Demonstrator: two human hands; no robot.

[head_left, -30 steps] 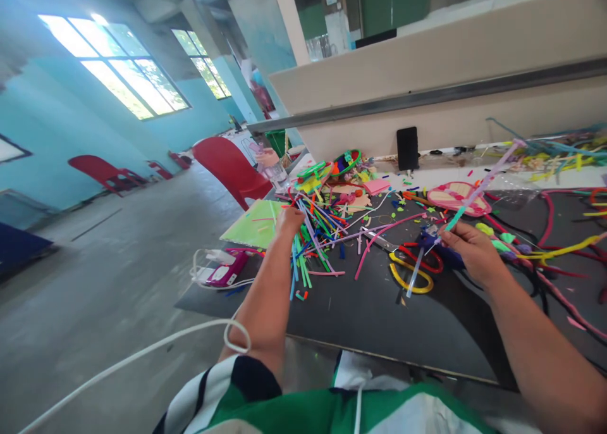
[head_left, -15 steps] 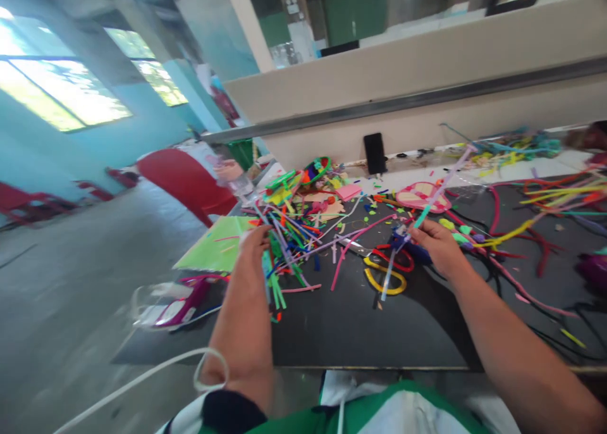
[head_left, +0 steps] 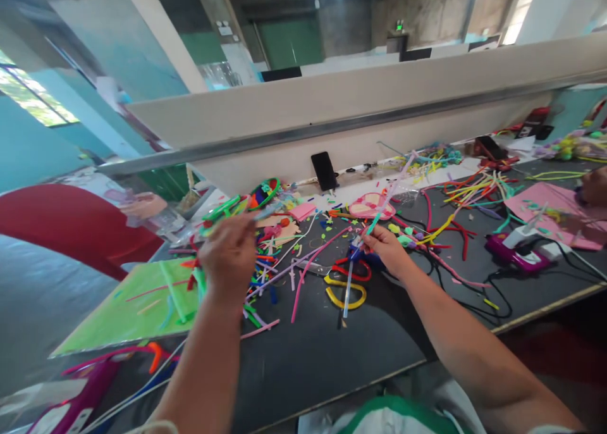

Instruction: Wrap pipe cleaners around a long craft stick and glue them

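Observation:
My right hand point(head_left: 385, 247) is closed in a pinch on a long strip, like a pipe cleaner, turquoise point(head_left: 374, 224) by the fingers and lilac towards its far end. Under that hand lies a dark blue object point(head_left: 367, 257), partly hidden, with a translucent stick point(head_left: 349, 288) pointing towards me. My left hand point(head_left: 228, 249), smeared by motion, is raised over the strip pile with its fingers curled in. A pale blue piece point(head_left: 265, 213) shows by its fingertips. Beneath it are cut coloured strips point(head_left: 265, 276) and a green sheet point(head_left: 114, 310).
Red and yellow loops point(head_left: 345, 298) lie before my right hand. A phone point(head_left: 324, 171) leans at the back divider. Purple power strips point(head_left: 516, 252) and black cables sit on the table. Another person's hand point(head_left: 595, 186) is at far right, by a pink sheet point(head_left: 545, 206). A red chair point(head_left: 57, 225) stands left.
The view has swung to the right. My left hand has lifted from the strip pile, its fingers now curled in. My right hand still grips the lilac and turquoise strip.

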